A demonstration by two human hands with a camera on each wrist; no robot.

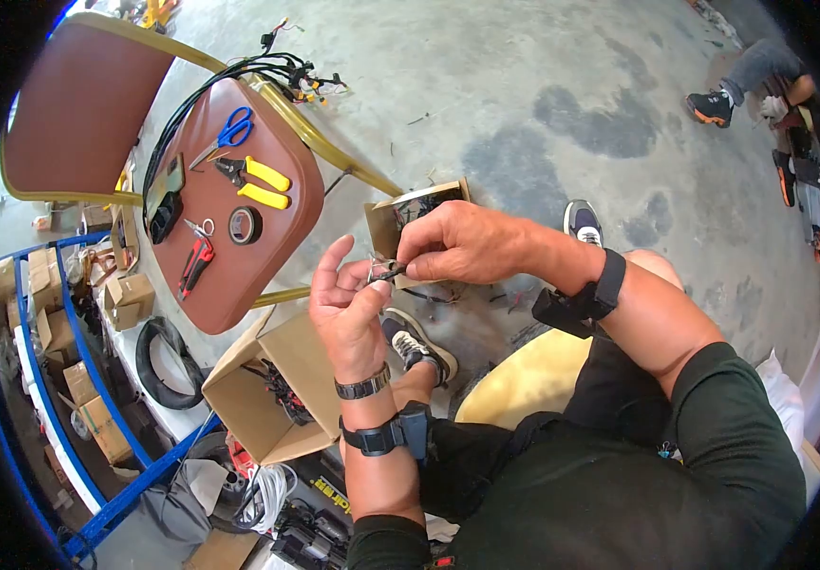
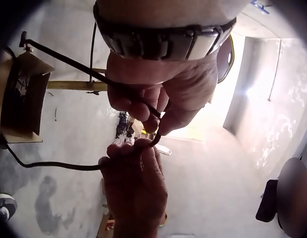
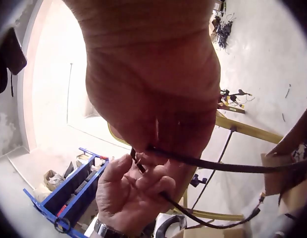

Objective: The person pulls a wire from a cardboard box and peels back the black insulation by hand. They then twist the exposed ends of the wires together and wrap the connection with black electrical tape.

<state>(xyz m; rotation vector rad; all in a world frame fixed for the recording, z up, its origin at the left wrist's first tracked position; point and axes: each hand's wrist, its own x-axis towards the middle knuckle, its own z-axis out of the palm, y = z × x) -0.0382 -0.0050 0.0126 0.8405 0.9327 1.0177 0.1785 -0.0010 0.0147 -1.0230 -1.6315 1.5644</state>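
Between both hands, in front of the body, is a thin black cable (image 2: 69,165) with a small end piece. The left hand (image 1: 351,309), palm up, pinches one part of it between thumb and fingers. Close against it, the right hand (image 1: 471,245) pinches the cable beside the left fingertips. In the right wrist view, black cable (image 3: 208,165) runs from the fingers toward an open box, and a second length loops below. The fingers hide most of the joint between the pieces.
A brown chair (image 1: 282,214) bears blue scissors (image 1: 236,127), yellow-handled strippers (image 1: 265,180), black tape (image 1: 245,225), a red cutter (image 1: 197,266) and a cable bundle. Open cardboard boxes (image 1: 310,439) stand near the feet; a blue rack (image 1: 111,404) is left. Another person sits far right.
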